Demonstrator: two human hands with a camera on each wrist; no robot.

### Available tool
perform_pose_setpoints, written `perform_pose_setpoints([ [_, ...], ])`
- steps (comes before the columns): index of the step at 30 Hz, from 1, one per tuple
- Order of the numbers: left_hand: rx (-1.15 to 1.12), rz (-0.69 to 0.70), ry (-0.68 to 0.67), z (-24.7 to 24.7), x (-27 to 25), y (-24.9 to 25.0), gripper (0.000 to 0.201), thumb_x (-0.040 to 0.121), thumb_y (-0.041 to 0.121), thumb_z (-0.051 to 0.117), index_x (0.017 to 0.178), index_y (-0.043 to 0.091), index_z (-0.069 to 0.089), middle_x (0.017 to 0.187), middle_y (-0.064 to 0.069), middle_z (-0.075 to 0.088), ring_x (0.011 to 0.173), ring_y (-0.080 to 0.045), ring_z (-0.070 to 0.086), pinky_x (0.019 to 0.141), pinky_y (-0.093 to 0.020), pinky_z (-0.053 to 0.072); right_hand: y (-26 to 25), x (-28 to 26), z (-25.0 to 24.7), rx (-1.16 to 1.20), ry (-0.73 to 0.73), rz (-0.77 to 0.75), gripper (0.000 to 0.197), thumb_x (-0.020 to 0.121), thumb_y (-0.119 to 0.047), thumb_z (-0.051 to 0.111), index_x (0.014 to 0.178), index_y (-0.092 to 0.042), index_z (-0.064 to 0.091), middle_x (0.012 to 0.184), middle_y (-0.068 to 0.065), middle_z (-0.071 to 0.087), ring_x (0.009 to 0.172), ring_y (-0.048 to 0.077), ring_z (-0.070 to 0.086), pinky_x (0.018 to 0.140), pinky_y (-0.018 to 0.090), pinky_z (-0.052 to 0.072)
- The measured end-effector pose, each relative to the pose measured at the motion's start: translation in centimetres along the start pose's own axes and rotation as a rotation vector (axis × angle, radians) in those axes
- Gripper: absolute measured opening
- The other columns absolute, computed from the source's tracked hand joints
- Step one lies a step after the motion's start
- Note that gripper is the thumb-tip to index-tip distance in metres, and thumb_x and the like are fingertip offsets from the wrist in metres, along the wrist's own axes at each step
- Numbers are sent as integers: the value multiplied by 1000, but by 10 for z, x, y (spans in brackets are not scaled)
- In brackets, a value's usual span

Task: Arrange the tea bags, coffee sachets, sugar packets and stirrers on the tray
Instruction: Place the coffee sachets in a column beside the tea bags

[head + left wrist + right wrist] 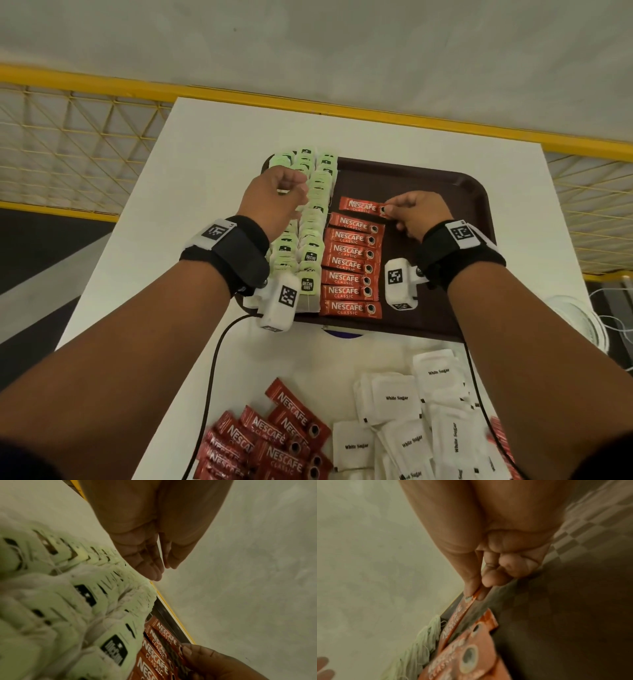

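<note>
— Loose coffee sachets (270, 442) are lying at the frame's lower left, sugar packets (411, 418) at lower right, both on the table (191, 144). Higher up?

— Tea bags (310, 219) are filling the tray (476, 192) at its left side. Left hand (274, 202) is hovering over them, fingers loosely curled, grasping nothing. Sachet row (352, 263) is sitting mid-tray. Right hand (418, 214) is pinching the top sachet (363, 206) by its end.

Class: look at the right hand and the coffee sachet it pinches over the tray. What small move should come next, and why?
Probably lower the sachet flat at the far end of the coffee column and let go. The right hand pinches its end just beyond the top sachet, aligned with the row, and bare tray lies there.
</note>
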State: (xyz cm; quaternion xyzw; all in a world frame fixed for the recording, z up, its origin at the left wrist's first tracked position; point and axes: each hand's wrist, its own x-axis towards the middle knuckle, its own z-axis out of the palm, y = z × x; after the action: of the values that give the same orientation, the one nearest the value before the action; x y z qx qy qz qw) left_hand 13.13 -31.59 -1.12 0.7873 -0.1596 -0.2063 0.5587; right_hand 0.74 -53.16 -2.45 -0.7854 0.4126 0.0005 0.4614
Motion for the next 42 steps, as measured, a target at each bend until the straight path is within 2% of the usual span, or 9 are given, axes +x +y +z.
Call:
perform_pose_setpoints([
  [2,7,-2,4,-5,-3,-2,13,94,17,60,107,16,63,104,-4,66,92,-19,70,72,-31,59,-1,3,4,-64,-10,1,13,91,-23,65,103,-18,70,90,-3,67,68,7,54,58,20,42],
  [6,36,-2,1,-16,-12,-2,12,95,18,59,106,16,63,96,1,66,89,-19,70,72,-32,59,-9,6,8,-150,16,17,16,87,-26,70,101,-17,71,103,2,68,88,16,61,85,33,51],
  [9,57,17,-24,-26,-23,1,9,95,19,59,103,19,63,95,2,65,86,-17,69,66,-28,54,-14,2,7,-197,77,36,18,85,-29,73,97,-16,69,106,3,69,97,21,63,90,37,51],
  [16,201,42,-170,-57,-75,5,10,94,19,60,102,16,65,94,-1,67,77,-12,67,64,-24,53,-35,-74,4,-247,119,-174,10,88,-27,68,86,-18,66,93,1,65,87,14,58,77,28,42],
  [23,522,61,-510,-83,-160,-26,9,95,33,59,99,27,64,92,13,64,83,-7,62,71,-21,45,-22,-206,43,-463,-282,-275,15,90,-35,64,92,-21,67,86,-12,61,81,3,56,75,24,46],
  [28,781,62,-691,-91,-204,-54,21,94,34,59,112,24,63,111,7,61,99,-12,60,85,-28,47,17,-258,87,-770,-421,-187,32,83,-46,68,104,-23,63,99,-8,62,95,13,58,80,29,46],
  [32,862,85,-732,-88,-223,-66,45,90,37,66,130,22,55,128,2,54,115,-16,52,100,-33,43,27,-281,108,-822,-370,-186,37,81,-47,70,104,-21,59,99,-2,63,91,17,60,81,34,51],
  [35,910,137,-711,-83,-226,-71,52,86,40,70,132,21,54,127,1,53,118,-18,49,102,-37,42,30,-287,117,-821,-304,-187,38,81,-42,72,107,-19,57,100,0,63,92,20,61,84,38,53],
  [42,898,163,-635,-76,-225,-77,21,85,30,72,102,20,65,108,0,55,101,-20,53,87,-30,44,32,-288,124,-849,-278,-150,25,83,-35,70,98,-17,61,98,2,65,92,22,62,83,39,54],
])
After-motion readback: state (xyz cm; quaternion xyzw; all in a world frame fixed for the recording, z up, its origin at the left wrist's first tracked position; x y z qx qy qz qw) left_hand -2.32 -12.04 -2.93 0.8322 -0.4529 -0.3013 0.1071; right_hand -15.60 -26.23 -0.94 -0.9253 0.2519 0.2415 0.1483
